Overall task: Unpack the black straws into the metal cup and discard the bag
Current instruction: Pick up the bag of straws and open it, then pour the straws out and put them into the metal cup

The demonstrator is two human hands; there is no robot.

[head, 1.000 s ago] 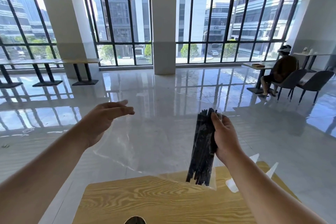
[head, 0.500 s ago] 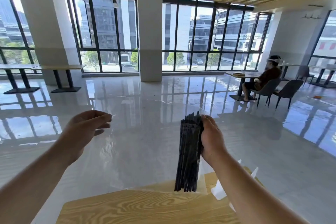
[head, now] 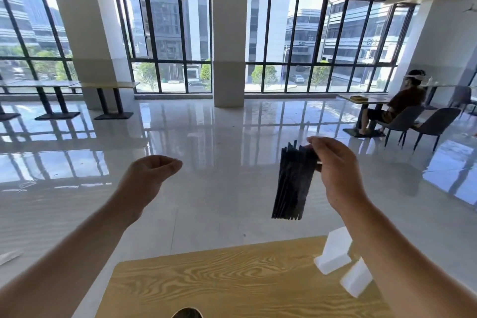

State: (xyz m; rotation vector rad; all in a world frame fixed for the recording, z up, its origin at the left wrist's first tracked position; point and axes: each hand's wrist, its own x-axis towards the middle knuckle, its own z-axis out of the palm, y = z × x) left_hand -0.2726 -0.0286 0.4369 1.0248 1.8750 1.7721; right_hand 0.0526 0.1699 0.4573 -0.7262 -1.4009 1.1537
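My right hand pinches a bundle of black straws near its top end. The straws hang almost upright in the air, above the far edge of the wooden table. Off to the left my left hand is raised at about the same height, its fingertips pinched against the thumb. The clear bag is almost invisible against the shiny floor, so I cannot make out its outline. A rounded rim peeks in at the bottom edge, likely the metal cup.
Two white folded objects lie on the table's right side, partly behind my right forearm. Glossy floor stretches beyond the table. A seated person and grey chairs are far right, with long tables by the windows at left.
My right hand has lifted the straws higher and now grips them nearer the top. My left hand's fingers have closed into a pinch. The clear film seen around the straws earlier no longer shows.
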